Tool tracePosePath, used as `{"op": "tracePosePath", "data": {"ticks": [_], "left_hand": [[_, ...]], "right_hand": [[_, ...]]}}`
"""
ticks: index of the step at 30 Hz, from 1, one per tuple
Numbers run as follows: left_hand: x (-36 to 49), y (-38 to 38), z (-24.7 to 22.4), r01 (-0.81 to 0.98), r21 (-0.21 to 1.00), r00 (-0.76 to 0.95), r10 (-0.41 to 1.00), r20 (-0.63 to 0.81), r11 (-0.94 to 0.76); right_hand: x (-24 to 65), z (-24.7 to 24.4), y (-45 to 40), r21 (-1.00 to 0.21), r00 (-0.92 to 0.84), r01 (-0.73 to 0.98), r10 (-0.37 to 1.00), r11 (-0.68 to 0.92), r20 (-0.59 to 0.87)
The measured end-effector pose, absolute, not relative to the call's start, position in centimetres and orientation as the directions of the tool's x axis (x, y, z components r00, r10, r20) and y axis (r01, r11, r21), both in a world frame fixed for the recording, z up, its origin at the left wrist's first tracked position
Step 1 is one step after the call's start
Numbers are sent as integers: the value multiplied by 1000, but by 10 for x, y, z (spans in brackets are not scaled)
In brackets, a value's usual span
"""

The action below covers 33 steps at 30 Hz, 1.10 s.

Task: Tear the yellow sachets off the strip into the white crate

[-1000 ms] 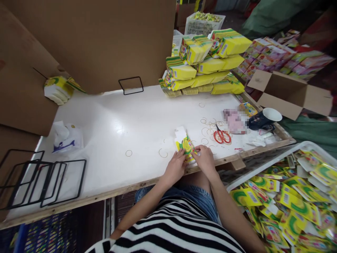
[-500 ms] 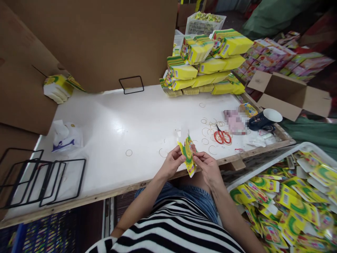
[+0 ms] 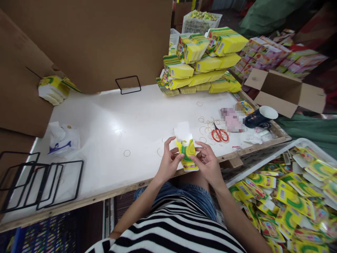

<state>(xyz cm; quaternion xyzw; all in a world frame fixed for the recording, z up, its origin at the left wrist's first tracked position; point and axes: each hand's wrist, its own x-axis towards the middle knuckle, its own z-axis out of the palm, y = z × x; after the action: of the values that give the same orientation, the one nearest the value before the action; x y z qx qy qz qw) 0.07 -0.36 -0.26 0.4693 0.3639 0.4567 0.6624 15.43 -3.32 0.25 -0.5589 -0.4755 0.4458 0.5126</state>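
Observation:
A small yellow and green printed carton (image 3: 188,154) is held up over the front edge of the table, its white flap standing up at the far end. My left hand (image 3: 170,158) grips its left side, thumb on the printed face. On the other side my right hand (image 3: 206,161) pinches it, thumb also on the face and fingers behind. Just beyond and to the right lie red-handled scissors (image 3: 219,135) among several loose rubber bands (image 3: 202,130).
Stacked bundles of flat yellow cartons (image 3: 202,68) stand at the back right. A dark mug (image 3: 259,118) lies tipped near the right edge. At lower right is a white crate (image 3: 263,158) full of cartons. Black wire frames (image 3: 60,182) occupy the left; tissues (image 3: 64,138) lie behind them.
The carton has turned from edge-on to show its broad printed face, and its white flap now stands up. Both hands have shifted their hold along its sides. The view has moved slightly.

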Motion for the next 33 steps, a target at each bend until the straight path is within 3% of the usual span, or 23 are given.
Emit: {"op": "tracePosePath", "data": {"ticks": [4, 8, 11, 16, 21, 23, 28, 33], "left_hand": [[-7, -5, 11, -230, 956, 459, 887, -57, 180], [-10, -6, 12, -257, 927, 549, 831, -92, 272], [-10, -8, 11, -264, 915, 554, 825, -115, 305], [-9, -5, 10, -282, 912, 560, 823, -95, 297], [-10, -2, 7, -221, 951, 522, 850, -74, 218], [-9, -3, 6, -151, 975, 465, 882, -75, 163], [-4, -7, 7, -77, 990, 457, 887, -68, 116], [-4, -7, 12, -78, 989, 484, 872, -71, 124]], "right_hand": [[170, 16, -26, -998, -36, 56, 999, 41, 39], [183, 24, -22, -988, -162, 153, 987, 32, 7], [184, 24, -21, -968, -154, 243, 988, 63, 25], [178, 16, -20, -986, -3, 154, 998, 63, 63], [187, 22, -17, -935, -103, 280, 975, 218, 196], [191, 28, -19, -924, -118, 330, 980, 191, 161], [184, 32, -22, -896, -167, 442, 979, -30, -115], [174, 30, -19, -824, -47, 566, 996, -33, -72]]}}
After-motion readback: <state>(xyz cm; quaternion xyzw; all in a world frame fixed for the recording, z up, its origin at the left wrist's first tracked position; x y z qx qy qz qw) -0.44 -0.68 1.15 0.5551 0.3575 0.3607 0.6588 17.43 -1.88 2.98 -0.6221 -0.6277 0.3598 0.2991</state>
